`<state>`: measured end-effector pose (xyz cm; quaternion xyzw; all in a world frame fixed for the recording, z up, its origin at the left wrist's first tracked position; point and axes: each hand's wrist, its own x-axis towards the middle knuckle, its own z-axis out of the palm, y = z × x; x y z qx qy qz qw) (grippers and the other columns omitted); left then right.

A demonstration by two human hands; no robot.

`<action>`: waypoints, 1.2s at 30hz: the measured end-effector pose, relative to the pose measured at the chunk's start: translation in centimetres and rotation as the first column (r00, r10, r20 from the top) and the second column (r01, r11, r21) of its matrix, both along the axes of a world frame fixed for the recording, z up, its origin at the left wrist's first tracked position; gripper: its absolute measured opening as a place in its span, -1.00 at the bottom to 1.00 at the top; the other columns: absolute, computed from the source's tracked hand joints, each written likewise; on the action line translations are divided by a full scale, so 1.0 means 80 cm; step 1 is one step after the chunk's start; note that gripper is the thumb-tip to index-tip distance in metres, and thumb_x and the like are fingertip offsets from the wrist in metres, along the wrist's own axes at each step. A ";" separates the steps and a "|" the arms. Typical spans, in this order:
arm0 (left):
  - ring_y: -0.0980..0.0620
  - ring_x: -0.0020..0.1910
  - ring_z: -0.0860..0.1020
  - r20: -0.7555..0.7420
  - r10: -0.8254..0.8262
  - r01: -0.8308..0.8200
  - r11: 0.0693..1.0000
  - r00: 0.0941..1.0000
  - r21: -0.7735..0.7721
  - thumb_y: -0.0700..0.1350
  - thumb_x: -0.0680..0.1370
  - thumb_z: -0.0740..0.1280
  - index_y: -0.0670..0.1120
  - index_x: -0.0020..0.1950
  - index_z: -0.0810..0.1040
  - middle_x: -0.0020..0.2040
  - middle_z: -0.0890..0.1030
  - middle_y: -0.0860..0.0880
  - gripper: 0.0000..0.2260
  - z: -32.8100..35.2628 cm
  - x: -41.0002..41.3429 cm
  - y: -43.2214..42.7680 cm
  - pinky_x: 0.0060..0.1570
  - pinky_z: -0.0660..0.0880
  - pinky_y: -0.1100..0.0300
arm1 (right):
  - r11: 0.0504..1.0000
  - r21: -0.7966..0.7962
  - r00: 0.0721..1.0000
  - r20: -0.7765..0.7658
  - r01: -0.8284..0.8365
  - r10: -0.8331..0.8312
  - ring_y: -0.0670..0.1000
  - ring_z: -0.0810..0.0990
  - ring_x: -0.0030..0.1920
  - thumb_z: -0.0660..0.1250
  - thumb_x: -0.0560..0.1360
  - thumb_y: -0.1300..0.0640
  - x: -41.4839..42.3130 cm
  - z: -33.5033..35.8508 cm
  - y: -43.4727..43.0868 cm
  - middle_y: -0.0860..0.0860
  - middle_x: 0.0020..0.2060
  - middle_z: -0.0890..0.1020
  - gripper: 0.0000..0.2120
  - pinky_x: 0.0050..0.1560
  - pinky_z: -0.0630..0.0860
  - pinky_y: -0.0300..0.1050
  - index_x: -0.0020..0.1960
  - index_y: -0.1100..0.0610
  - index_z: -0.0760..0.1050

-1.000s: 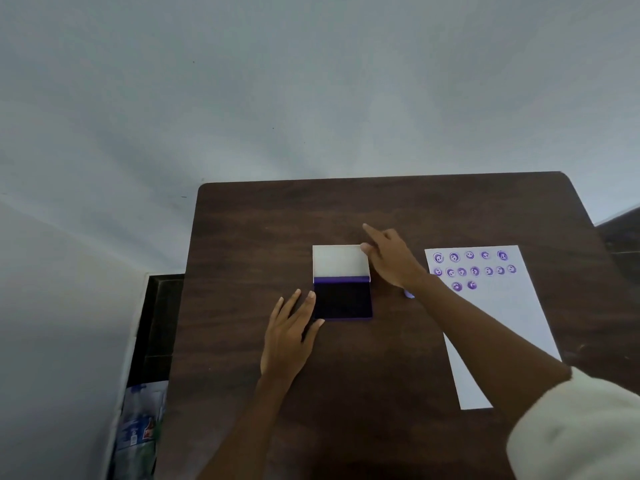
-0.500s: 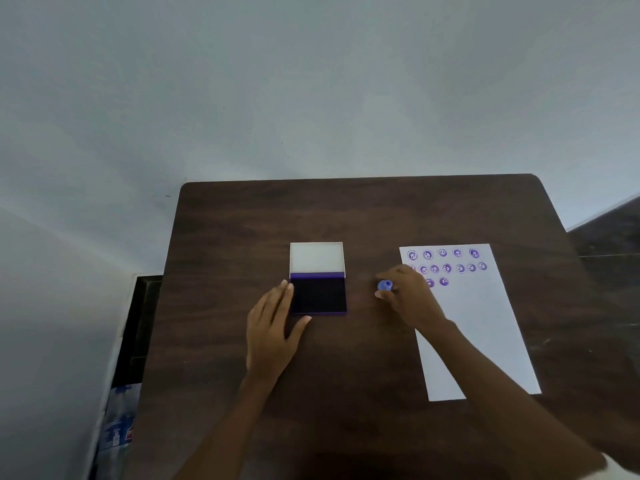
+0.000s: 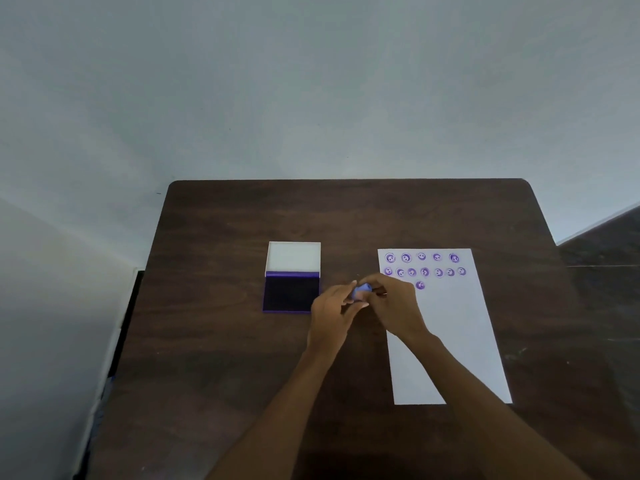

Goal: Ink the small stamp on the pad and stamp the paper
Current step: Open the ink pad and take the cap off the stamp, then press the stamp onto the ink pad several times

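Note:
A small blue stamp [image 3: 362,292] sits between the fingertips of both hands, just above the dark wooden table [image 3: 221,358]. My left hand [image 3: 330,315] and my right hand [image 3: 394,306] both pinch it. The ink pad [image 3: 291,293] lies open to the left, dark purple, with its white lid [image 3: 293,257] folded back behind it. On the right lies a white sheet of paper [image 3: 450,334] with several purple round prints [image 3: 424,266] in rows near its top edge. My right hand covers part of the paper's left edge.
The table stands against a pale wall [image 3: 311,98]. Its left edge drops to a dark gap [image 3: 124,341] beside a white surface. A dark floor [image 3: 602,244] shows at the far right.
My right hand left the pad's lid, took up the blue stamp beside the paper and lifted it. My left hand came off the pad's side and joined it at the stamp.

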<state>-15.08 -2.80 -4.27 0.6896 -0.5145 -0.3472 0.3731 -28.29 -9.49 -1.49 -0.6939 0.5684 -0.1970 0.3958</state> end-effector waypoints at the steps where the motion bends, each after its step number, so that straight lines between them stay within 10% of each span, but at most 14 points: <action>1: 0.06 0.22 0.56 -0.019 0.015 -0.015 0.999 1.000 0.032 0.01 0.56 0.41 0.01 0.26 0.61 0.21 0.65 -0.01 -0.71 -0.004 -0.003 -0.003 0.23 0.39 0.32 | 1.000 0.012 1.000 0.021 0.000 0.000 -0.06 0.59 -0.20 0.43 0.46 0.16 -0.002 -0.001 -0.001 0.09 -0.14 0.69 -0.86 -0.15 0.42 -0.52 -0.03 0.21 0.63; 11: -0.03 0.08 0.61 -0.004 0.292 -0.283 0.931 0.956 0.231 -0.14 0.52 0.47 -0.22 0.19 0.64 0.13 0.67 -0.18 -0.72 -0.037 -0.022 -0.010 -0.10 0.35 0.64 | 0.975 0.170 0.979 0.118 0.143 -0.164 -0.09 0.65 -0.10 0.41 0.48 0.05 -0.023 -0.011 -0.013 -0.02 -0.13 0.71 -0.84 -0.03 0.57 -0.22 0.02 0.08 0.63; 26: 0.14 -0.13 0.56 0.345 0.219 -0.197 0.975 0.913 -0.098 0.00 0.52 0.47 -0.09 0.38 0.53 0.23 0.58 -0.07 -0.55 -0.018 -0.008 0.012 0.00 0.62 0.18 | 0.994 0.085 0.985 0.151 0.068 -0.081 -0.11 0.62 -0.17 0.37 0.51 0.06 -0.032 -0.002 -0.018 -0.06 -0.14 0.67 -0.88 -0.16 0.49 -0.40 0.01 0.06 0.61; 30: 0.04 0.20 0.49 0.465 0.429 -0.335 0.902 0.774 -0.273 0.13 0.51 0.42 0.03 0.43 0.46 0.26 0.50 -0.04 -0.48 -0.018 0.070 0.055 0.08 0.54 0.14 | 0.999 -0.021 0.989 0.145 -0.040 0.042 -0.12 0.63 -0.17 0.38 0.51 0.10 -0.002 0.002 -0.011 0.00 -0.13 0.70 -0.87 -0.13 0.52 -0.42 0.00 0.12 0.62; 36: -0.03 0.46 0.30 0.357 0.280 -0.330 0.940 0.891 0.086 0.31 0.39 0.48 0.15 0.61 0.07 0.50 0.25 -0.03 -0.08 -0.036 0.152 0.078 0.34 0.43 -0.06 | 0.942 -0.033 0.942 -0.068 -0.333 0.330 -0.11 0.53 -0.06 0.37 0.51 0.13 0.085 -0.001 -0.003 0.06 0.03 0.64 -0.80 0.01 0.41 -0.32 0.11 0.15 0.59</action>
